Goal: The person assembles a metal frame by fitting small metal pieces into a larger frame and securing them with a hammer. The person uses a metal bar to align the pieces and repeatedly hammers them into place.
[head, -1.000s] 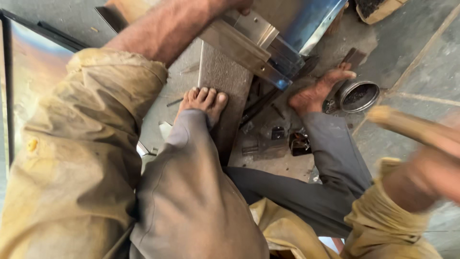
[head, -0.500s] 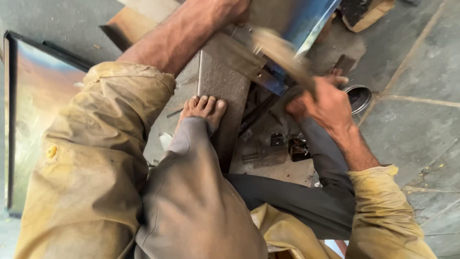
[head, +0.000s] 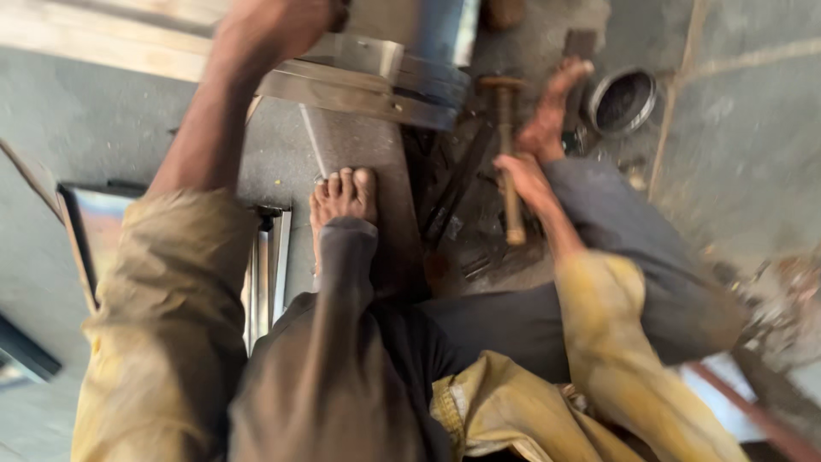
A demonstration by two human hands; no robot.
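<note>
- Head view, looking down at a person seated on the floor [head: 111,128]; the frame is blurred by motion.
- The left hand [head: 282,21], at the top of the frame left of centre, presses on the shiny metal piece [head: 368,77]; its fingers run out of the frame, so I cannot tell whether they are closed.
- The metal piece lies across the top centre, with a blue-grey part [head: 440,43] at its right end.
- The right hand [head: 526,175], right of centre, is closed around the wooden handle of a hammer [head: 506,145]; the hammer head points to the top of the frame, just right of the metal piece.
- A bare foot [head: 342,197] at centre rests on a dark flat plate [head: 376,154] that runs up under the metal piece.
- A second foot [head: 556,111] lies just right of the hammer, beside a round tin [head: 623,101] at upper right.
- A framed shiny sheet [head: 94,222] lies at the left edge, partly under the left sleeve [head: 162,325].
</note>
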